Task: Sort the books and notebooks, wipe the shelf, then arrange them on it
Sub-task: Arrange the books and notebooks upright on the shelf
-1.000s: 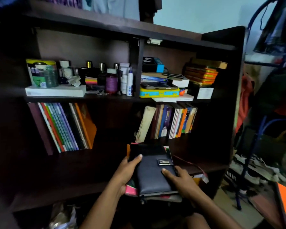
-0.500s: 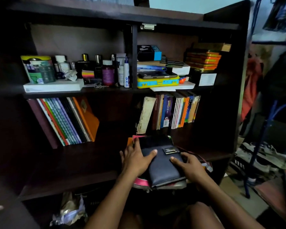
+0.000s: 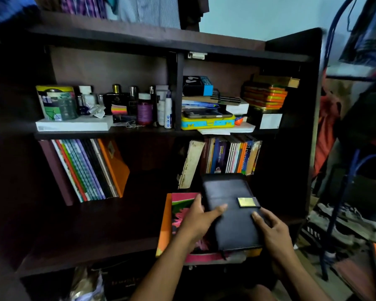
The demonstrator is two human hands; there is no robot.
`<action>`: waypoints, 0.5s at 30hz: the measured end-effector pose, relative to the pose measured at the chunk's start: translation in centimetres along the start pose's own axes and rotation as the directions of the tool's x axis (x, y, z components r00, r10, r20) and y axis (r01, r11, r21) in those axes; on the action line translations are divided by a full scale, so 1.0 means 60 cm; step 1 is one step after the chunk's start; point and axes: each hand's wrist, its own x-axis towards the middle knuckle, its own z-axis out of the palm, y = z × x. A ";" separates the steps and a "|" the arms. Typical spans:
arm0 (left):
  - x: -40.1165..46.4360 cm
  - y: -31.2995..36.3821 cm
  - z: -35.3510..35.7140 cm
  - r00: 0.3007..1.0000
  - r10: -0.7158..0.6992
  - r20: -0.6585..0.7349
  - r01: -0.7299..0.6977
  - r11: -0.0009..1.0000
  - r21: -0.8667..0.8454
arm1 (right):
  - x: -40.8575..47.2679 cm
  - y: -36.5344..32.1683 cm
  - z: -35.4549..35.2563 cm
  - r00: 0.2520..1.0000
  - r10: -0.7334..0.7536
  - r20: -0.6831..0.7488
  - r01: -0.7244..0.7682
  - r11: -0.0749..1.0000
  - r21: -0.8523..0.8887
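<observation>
A black diary (image 3: 230,211) with a gold clasp lies on top of a pink notebook (image 3: 180,211) and an orange book (image 3: 165,224), stacked flat at the front right of the lower shelf (image 3: 91,237). My left hand (image 3: 199,220) grips the diary's left edge, thumb on its cover. At the diary's right edge my right hand (image 3: 271,233) holds it, fingers curled round the side. Upright notebooks (image 3: 89,168) lean at the left of the same shelf. More upright books (image 3: 230,157) stand behind the diary.
The upper shelf holds bottles (image 3: 143,107), a white box (image 3: 74,124), a yellow case (image 3: 206,122) and stacked orange boxes (image 3: 265,96). A blue metal rack (image 3: 343,192) and shoes (image 3: 343,224) stand to the right. Crumpled plastic (image 3: 85,285) lies under the shelf.
The stack with the diary has gone further onto the shelf, and the diary has slid to the right, baring the pink notebook. My left thumb now lies across the diary's cover.
</observation>
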 end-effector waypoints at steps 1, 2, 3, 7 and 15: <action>0.007 0.004 0.006 1.000 0.023 -0.018 -0.024 0.996 -0.086 | -0.001 -0.012 0.003 1.000 -0.017 0.006 0.017 1.000 -0.005; 0.006 0.011 0.011 0.997 0.063 -0.036 -0.067 0.990 -0.128 | -0.005 -0.028 0.006 0.999 -0.036 0.023 0.037 0.998 -0.040; 0.008 0.015 0.015 0.993 0.096 -0.065 -0.104 0.984 -0.142 | -0.006 -0.043 0.008 0.997 -0.069 0.031 0.073 0.983 -0.166; 0.009 0.031 0.027 0.923 0.351 -0.159 -0.319 0.927 0.197 | -0.003 -0.103 0.024 0.944 -0.283 0.170 0.318 0.639 -0.700; 0.018 0.035 -0.030 0.866 0.416 0.278 -0.454 0.887 0.084 | 0.012 -0.136 0.074 0.934 -0.308 0.180 0.326 0.942 -0.081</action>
